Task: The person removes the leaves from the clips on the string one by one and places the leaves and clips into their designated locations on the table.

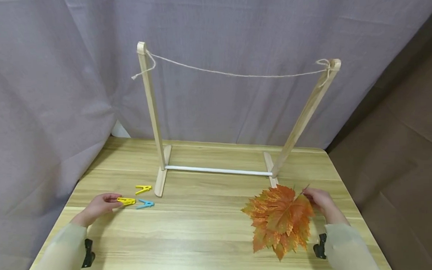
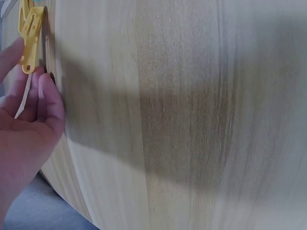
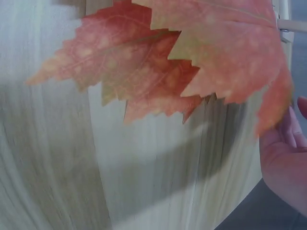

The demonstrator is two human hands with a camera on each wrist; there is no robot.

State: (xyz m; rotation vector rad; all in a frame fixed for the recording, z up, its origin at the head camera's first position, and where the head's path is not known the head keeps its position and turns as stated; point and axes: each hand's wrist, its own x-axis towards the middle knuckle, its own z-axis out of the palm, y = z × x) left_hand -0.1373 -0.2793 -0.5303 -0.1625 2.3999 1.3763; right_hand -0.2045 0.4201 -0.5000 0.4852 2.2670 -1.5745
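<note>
My left hand [image 1: 100, 206] pinches a yellow clothespin [image 1: 126, 201] by one end, low over the left side of the table. In the left wrist view this clothespin [image 2: 31, 38] points away from the thumb and fingers. A second yellow clothespin [image 1: 143, 189] and a blue clothespin [image 1: 145, 204] lie just beyond it on the wood. At the right, my right hand [image 1: 321, 202] grips a bunch of orange-red artificial maple leaves [image 1: 281, 220] by the stems. The leaves fan out leftward over the table; in the right wrist view, leaves [image 3: 225, 52] hide part of the fingers.
Behind the hands stands a wooden rack with a left post [image 1: 152, 105] and a right post [image 1: 304, 116]. A slack string [image 1: 235, 75] is tied between their tops, and a white rod [image 1: 219, 171] joins their feet. Grey curtain [image 1: 226, 27] hangs behind the table.
</note>
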